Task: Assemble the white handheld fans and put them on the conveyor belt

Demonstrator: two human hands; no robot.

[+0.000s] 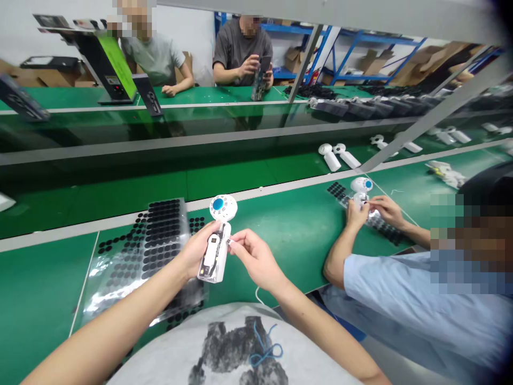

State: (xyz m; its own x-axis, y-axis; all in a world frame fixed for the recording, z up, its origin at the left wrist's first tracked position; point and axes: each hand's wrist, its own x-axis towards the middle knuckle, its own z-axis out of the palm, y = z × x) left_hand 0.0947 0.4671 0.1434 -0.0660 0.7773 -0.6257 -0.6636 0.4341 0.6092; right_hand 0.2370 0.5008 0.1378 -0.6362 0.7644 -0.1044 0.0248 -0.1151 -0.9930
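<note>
My left hand (200, 246) is wrapped round the body of a white handheld device (220, 262). Its round head, with a blue disc at the centre, points away from me. The body's casing stands open on the near face, with a pale block and dark inner parts showing. At the device's right side, my right hand (254, 256) is closed in a pinch on a small plug (230, 242) with a metallic look. Below that hand a white cable (259, 297) hangs over the table edge; whether it joins the plug is hidden.
Clear plastic sheets of black round pads (164, 230) lie at my left. A co-worker (401, 267) on my right handles a similar device (360, 187). Beyond a white rail runs the green conveyor belt (160, 184), with several white devices (331, 158) on it. Two people sit across.
</note>
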